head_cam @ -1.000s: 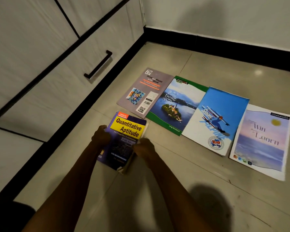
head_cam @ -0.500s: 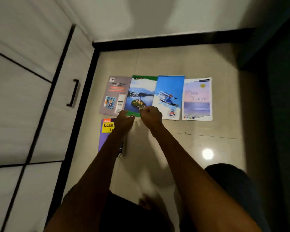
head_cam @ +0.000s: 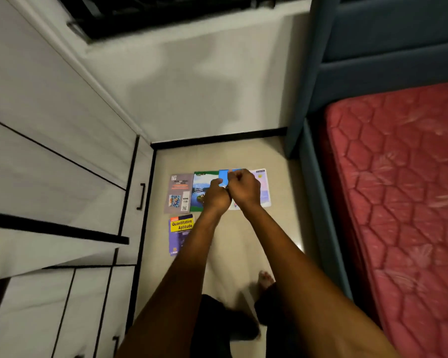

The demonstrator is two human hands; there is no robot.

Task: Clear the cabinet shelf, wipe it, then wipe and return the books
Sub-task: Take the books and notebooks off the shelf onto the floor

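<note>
Five books lie flat on the tiled floor. A grey book [head_cam: 179, 192], a green-edged notebook [head_cam: 201, 182], a blue notebook [head_cam: 224, 175] and a pastel notebook [head_cam: 265, 187] form a row near the wall. The purple and yellow "Quantitative Aptitude" book [head_cam: 180, 228] lies alone in front of the grey one. My left hand [head_cam: 216, 196] and my right hand [head_cam: 245, 189] are raised in the air above the row, fists curled and touching each other. I see nothing held in either. They hide most of the blue notebook.
White cabinet doors with a black handle [head_cam: 141, 196] line the left side, and a dark-edged panel [head_cam: 62, 229] juts out there. A bed with a red mattress [head_cam: 398, 189] in a blue frame [head_cam: 312, 192] fills the right. My foot [head_cam: 265, 279] stands on the floor strip between.
Both hands let go of the Quantitative Aptitude book, which now lies on the floor. The view rose and pulled back, and my hands came together in the air over the notebook row.
</note>
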